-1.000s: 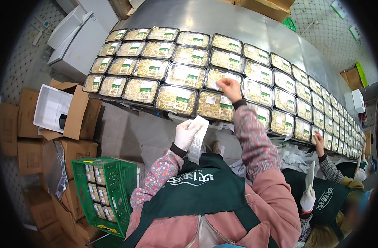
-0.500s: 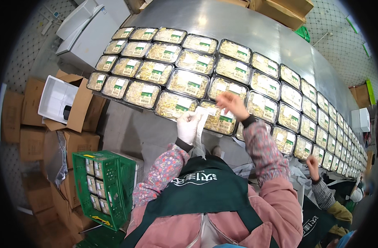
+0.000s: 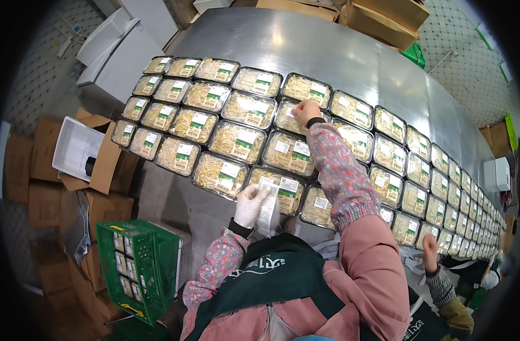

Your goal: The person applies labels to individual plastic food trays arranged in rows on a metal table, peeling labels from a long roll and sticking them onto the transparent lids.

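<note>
In my white-gloved left hand point(image 3: 250, 206), the fingers are closed on a strip of white labels point(image 3: 267, 213), which hangs down past the table's near edge. Beside it in the front row lies a clear-lidded black tray of bean sprouts point(image 3: 287, 200). My bare right hand point(image 3: 308, 111) reaches forward with its fingers drawn together, down on a sprout tray point(image 3: 283, 121) in the second row from the back. A small white patch shows at these fingertips; whether they grip anything is hidden. The tray just nearer point(image 3: 288, 154) bears a white label and a green-and-white one.
Rows of similar trays run along the steel table point(image 3: 237, 40). On the right, a co-worker's hand point(image 3: 430, 254) is near the table edge. At lower left stands a green crate point(image 3: 136, 227) with packed trays. Cardboard boxes point(image 3: 109, 213) and a white foam box point(image 3: 72, 149) are at left.
My right hand has gone forward from the front trays to one farther back. My left hand still holds the label strip. The view has shifted, and the co-worker's hand has moved.
</note>
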Action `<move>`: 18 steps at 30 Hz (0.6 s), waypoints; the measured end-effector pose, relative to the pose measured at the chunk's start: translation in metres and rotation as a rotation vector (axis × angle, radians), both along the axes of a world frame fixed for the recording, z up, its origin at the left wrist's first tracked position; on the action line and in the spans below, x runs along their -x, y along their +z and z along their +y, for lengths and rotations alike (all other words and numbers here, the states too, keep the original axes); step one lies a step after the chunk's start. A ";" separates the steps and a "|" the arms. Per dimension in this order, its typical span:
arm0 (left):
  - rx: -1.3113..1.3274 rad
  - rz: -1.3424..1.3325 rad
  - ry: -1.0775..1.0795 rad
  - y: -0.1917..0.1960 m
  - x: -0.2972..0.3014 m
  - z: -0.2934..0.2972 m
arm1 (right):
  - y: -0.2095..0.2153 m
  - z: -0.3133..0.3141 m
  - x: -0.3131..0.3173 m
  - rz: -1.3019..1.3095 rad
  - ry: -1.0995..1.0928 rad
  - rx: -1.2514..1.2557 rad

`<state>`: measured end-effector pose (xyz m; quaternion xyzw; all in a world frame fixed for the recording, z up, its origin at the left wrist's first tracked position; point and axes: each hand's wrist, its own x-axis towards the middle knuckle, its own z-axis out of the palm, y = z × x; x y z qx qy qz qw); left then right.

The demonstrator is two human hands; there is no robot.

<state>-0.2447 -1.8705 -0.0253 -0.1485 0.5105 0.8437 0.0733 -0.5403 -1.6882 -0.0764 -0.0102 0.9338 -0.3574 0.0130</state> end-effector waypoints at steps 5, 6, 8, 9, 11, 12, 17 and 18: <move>-0.029 0.014 0.096 0.012 0.009 0.003 | 0.039 0.009 -0.010 -0.016 0.038 -0.412; 0.012 0.047 0.140 0.013 0.014 0.006 | 0.037 0.016 -0.015 -0.044 0.051 -0.299; 0.095 0.099 0.197 0.007 0.024 0.007 | 0.038 0.018 -0.048 -0.234 0.152 0.145; 0.113 0.120 0.178 -0.007 0.036 0.014 | 0.049 0.022 -0.084 -0.384 0.200 0.462; 0.169 0.114 0.213 -0.007 0.040 0.015 | 0.081 -0.008 -0.152 -0.574 0.441 0.876; 0.170 0.092 0.223 -0.004 0.042 0.019 | 0.088 -0.013 -0.164 -0.558 0.473 0.876; 0.144 0.021 0.082 0.010 0.048 0.034 | 0.054 0.001 -0.069 -0.254 0.179 0.792; 0.244 0.062 0.019 0.006 0.050 0.036 | 0.040 0.018 -0.023 -0.069 0.081 0.705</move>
